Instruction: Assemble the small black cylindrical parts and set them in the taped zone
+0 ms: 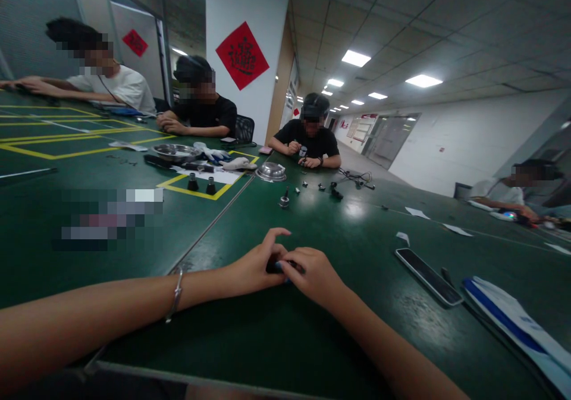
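Note:
My left hand (pixel 261 267) rests over the green table, its fingers curled round a small black part (pixel 273 266) and its index finger raised. My right hand (pixel 314 272) meets it from the right, thumb and fingers pinched together at the same part. Most of that part is hidden by the fingers, so its kind does not show. Beyond my hands a small metal piece with a dark stem (pixel 284 200) stands on the table, with several little dark and metal parts (pixel 322 187) scattered behind it.
A phone (pixel 428 276) and a blue-and-white packet (pixel 513 322) lie to the right. Farther off are a round steel piece (pixel 270 172), a steel bowl (pixel 172 152), gloves (pixel 238 164), two black cylinders (pixel 211 186) and cables (pixel 357 178). Several people sit around the green table (pixel 214 334).

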### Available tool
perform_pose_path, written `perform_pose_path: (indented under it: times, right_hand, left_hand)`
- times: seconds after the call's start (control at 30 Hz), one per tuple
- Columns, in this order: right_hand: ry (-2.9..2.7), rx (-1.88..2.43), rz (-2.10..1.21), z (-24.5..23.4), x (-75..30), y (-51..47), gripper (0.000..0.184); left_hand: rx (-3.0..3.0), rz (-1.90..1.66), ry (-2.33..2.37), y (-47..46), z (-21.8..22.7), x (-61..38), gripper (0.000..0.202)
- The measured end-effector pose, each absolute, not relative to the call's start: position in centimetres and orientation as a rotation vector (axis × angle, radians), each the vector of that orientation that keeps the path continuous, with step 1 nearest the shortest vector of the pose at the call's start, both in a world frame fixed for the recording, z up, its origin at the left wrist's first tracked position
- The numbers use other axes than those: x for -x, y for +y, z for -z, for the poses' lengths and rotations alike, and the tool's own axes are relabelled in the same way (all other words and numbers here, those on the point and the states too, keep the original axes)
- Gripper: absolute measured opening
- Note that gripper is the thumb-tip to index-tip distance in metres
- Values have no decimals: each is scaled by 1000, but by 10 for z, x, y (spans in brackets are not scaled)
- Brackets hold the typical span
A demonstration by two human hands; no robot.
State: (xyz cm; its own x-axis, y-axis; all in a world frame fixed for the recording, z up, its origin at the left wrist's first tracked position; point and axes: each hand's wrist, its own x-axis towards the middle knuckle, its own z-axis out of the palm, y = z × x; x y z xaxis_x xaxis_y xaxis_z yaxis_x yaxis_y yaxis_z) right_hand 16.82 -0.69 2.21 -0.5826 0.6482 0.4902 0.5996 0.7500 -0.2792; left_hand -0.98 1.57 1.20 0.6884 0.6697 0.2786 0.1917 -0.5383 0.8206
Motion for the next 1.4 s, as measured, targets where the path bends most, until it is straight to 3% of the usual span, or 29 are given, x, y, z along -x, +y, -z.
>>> perform_pose_path:
  times: [0.77, 1.1, 1.3, 1.4]
  right_hand:
    - [-2364, 949, -300, -22, -171, -8, 11]
    - [-2435, 798, -268, -21, -168, -14, 37]
    - [-2418, 803, -255, -19, -168, -14, 34]
    - [-2388, 836, -298, -19, -168, -14, 42]
  left_hand:
    - [-2132, -676, 629, 13, -16, 13, 50]
    - [-2179, -704, 556, 10, -22, 16, 51]
    - [-2175, -668, 614, 11, -23, 17, 57]
    - [-2185, -685, 656, 11, -22, 16, 67]
